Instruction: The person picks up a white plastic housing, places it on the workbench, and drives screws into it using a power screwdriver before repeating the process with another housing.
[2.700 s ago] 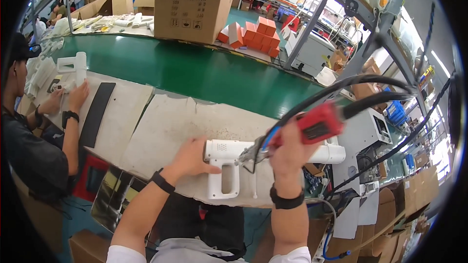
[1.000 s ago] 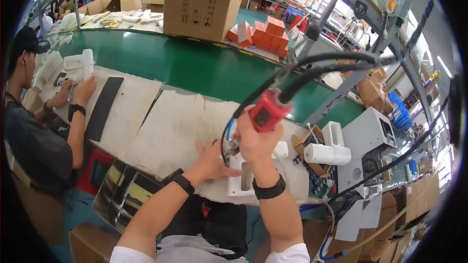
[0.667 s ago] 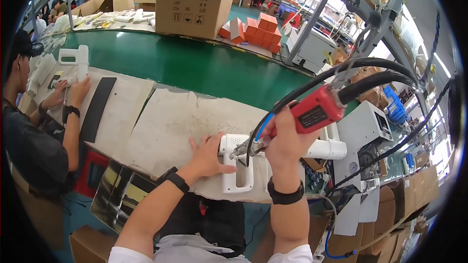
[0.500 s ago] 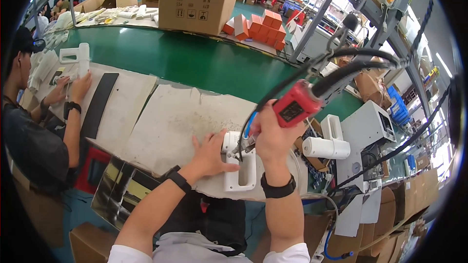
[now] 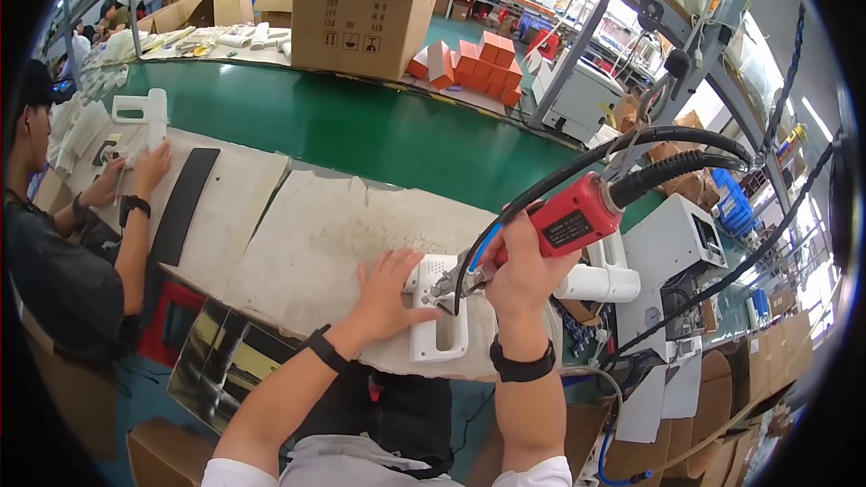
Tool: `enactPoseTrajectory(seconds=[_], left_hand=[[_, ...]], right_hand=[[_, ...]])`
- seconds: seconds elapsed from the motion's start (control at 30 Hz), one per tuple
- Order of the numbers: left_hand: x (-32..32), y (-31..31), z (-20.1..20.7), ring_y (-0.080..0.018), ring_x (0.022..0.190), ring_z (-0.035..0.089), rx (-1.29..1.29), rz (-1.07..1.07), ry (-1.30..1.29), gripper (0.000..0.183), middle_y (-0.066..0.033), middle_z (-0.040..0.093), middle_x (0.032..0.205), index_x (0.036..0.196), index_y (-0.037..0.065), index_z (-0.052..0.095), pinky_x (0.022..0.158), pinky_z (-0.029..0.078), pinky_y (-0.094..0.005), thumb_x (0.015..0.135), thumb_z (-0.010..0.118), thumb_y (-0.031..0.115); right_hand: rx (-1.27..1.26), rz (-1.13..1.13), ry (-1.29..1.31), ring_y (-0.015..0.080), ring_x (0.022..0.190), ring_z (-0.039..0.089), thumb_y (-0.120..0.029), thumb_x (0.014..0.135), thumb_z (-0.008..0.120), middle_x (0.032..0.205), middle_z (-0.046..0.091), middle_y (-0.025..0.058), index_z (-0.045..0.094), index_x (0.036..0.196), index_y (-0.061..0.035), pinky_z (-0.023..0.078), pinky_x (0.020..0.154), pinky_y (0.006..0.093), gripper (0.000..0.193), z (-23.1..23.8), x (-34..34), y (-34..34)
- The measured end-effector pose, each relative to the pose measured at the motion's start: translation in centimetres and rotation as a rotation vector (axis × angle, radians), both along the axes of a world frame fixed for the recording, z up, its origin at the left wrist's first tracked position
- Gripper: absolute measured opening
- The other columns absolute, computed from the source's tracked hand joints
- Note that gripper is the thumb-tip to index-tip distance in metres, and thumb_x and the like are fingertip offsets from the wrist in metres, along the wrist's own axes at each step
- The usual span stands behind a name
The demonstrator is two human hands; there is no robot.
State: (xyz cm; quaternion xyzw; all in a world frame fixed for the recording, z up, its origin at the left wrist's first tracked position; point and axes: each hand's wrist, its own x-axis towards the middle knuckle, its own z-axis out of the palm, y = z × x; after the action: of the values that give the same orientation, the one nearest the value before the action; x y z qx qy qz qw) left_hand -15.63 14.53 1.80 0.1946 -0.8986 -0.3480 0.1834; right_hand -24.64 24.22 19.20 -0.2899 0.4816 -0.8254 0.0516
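On the bench in front of me lies a white plastic housing (image 5: 438, 343) with a looped handle and a patch of small holes. My left hand (image 5: 383, 293) rests along its left side, fingers spread, the thumb stretched across it. My right hand (image 5: 523, 275) grips a red powered screwdriver (image 5: 577, 221) with black cables and a blue tube at its front. The tool is tilted, its metal nose (image 5: 451, 283) down over the middle of the housing; whether the tip touches is too small to tell. Another white housing (image 5: 600, 281) lies to the right, partly behind my right hand.
A pale sheet (image 5: 307, 243) covers the bench, with a green surface (image 5: 298, 108) beyond. At left a co-worker handles another white housing (image 5: 155, 117) near a dark strip (image 5: 185, 203). A large carton (image 5: 361, 9) and orange boxes (image 5: 483, 63) stand behind; a white machine (image 5: 667, 243) stands right.
The screwdriver has leaned farther over to the right, its body lower, and my right hand has shifted slightly right and down. My left hand stays at the housing.
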Motion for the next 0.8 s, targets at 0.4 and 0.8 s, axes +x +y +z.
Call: enactPoseTrajectory(seconds=[0.4,0.8], left_hand=[[0.1,0.3,-0.3,-0.0260,0.119,0.047,-0.557,-0.071,0.161,0.020,-0.0009,0.062,0.097,0.093,0.014,0.063,0.097,0.021,-0.0675,0.074,0.063,0.013],[1.6,-0.5,-0.8,-0.0208,0.118,0.049,-0.393,-0.131,0.209,0.013,0.0075,0.064,0.104,0.095,0.019,0.067,0.100,0.021,-0.0620,0.082,0.064,0.019]], right_hand=[[-0.036,-0.077,-0.021,0.0166,0.038,0.047,-0.016,0.086,0.059,0.056,0.049,0.0075,0.050,0.090,-0.0023,0.037,0.035,0.0261,0.017,-0.9,1.2,1.2],[-0.105,-0.070,0.041,0.0126,0.036,0.040,-0.017,0.086,0.056,0.054,0.048,0.0064,0.051,0.087,-0.0029,0.038,0.038,0.0265,0.015,0.7,3.1,1.9]])
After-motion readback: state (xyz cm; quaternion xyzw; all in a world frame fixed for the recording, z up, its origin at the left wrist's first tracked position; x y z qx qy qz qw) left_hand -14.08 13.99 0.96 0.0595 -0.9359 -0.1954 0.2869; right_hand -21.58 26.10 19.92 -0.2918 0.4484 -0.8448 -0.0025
